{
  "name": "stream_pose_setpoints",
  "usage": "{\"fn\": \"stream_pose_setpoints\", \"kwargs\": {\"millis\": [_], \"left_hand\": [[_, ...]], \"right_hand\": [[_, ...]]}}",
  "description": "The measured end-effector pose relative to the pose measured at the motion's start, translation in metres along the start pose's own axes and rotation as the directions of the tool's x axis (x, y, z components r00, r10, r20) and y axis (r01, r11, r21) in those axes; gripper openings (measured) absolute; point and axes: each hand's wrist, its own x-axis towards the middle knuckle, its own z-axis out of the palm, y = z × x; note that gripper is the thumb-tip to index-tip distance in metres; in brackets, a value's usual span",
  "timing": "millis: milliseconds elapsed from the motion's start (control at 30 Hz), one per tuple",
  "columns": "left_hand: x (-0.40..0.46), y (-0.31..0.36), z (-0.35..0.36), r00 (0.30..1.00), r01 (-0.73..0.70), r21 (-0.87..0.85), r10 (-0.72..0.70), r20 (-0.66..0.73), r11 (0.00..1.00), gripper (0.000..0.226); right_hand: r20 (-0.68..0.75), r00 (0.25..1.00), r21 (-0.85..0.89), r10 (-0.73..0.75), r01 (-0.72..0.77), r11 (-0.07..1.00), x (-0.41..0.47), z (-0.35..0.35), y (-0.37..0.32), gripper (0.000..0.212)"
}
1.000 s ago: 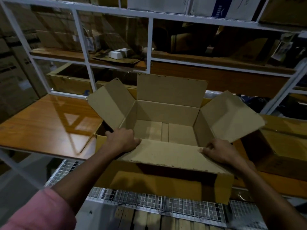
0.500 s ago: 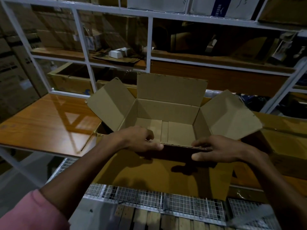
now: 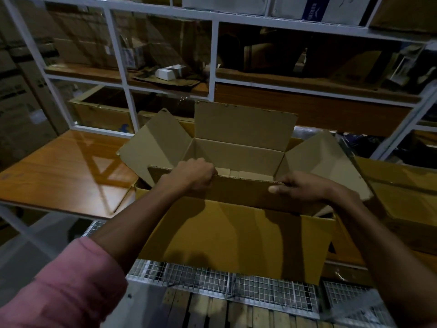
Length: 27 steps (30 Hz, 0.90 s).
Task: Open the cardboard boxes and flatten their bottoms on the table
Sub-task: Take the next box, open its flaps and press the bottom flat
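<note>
Gripping near flap's edge [image 3: 243, 179]: both hands [image 3: 246, 182].

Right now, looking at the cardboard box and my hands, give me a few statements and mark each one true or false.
1. Both hands grip the near flap of the cardboard box. True: the left hand and right hand both hold its top edge.
2. The far flap is folded down shut. False: it stands upright.
3. The box's bottom is still partly visible inside. True.
4. The left arm wears a blue sleeve. False: the sleeve is pink.
5. The box rests on the floor. False: it sits at the edge of the wooden table.
</note>
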Motion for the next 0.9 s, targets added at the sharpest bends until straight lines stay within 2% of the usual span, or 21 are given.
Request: {"fn": "stream_pose_setpoints", "kwargs": {"millis": [133, 267, 333, 433, 500, 667, 767, 800, 900], "left_hand": [[0.008, -0.004, 0.000, 0.997, 0.020, 0.013, -0.021, 0.072, 1.000, 0.025], [0.000, -0.005, 0.004, 0.996, -0.001, -0.010, 0.001, 0.087, 1.000, 0.031], [-0.004, -0.005, 0.003, 0.995, -0.011, -0.039, 0.015, 0.096, 0.999, 0.040], [-0.009, -0.005, -0.001, 0.997, -0.024, -0.088, 0.030, 0.067, 0.996, 0.060], [-0.013, -0.005, 0.000, 0.998, -0.042, -0.119, 0.047, 0.043, 0.992, 0.069], [-0.031, 0.002, 0.018, 0.999, -0.047, -0.083, 0.047, 0.001, 0.995, 0.056], [-0.047, 0.010, 0.029, 0.999, -0.023, -0.058, 0.022, -0.024, 0.998, 0.048], [-0.052, 0.012, 0.032, 1.000, -0.013, -0.054, 0.012, -0.020, 0.998, 0.044], [-0.059, 0.013, 0.042, 0.998, -0.019, -0.059, 0.016, -0.055, 0.998, 0.040]], "right_hand": [[0.036, 0.999, 0.022, 0.026, -0.027, 0.999, 0.007, -0.003, 0.002, 0.030], [0.071, 0.996, 0.009, 0.061, -0.061, 0.998, 0.007, -0.001, -0.002, 0.030], [0.066, 0.994, 0.034, 0.088, -0.090, 0.995, 0.007, -0.002, -0.006, 0.043], [0.035, 0.991, 0.161, 0.127, -0.131, 0.978, 0.008, -0.004, -0.008, 0.073], [0.017, 0.990, 0.186, 0.140, -0.141, 0.972, 0.006, -0.002, -0.013, 0.081], [-0.020, 0.989, 0.069, 0.147, -0.146, 0.987, 0.000, 0.029, -0.012, 0.084], [-0.085, 0.990, 0.049, 0.112, -0.108, 0.993, -0.009, 0.046, -0.014, 0.062], [-0.090, 0.990, 0.044, 0.109, -0.105, 0.993, -0.011, 0.051, -0.014, 0.062], [-0.117, 0.989, 0.034, 0.090, -0.086, 0.996, -0.014, 0.063, -0.007, 0.078]]}}
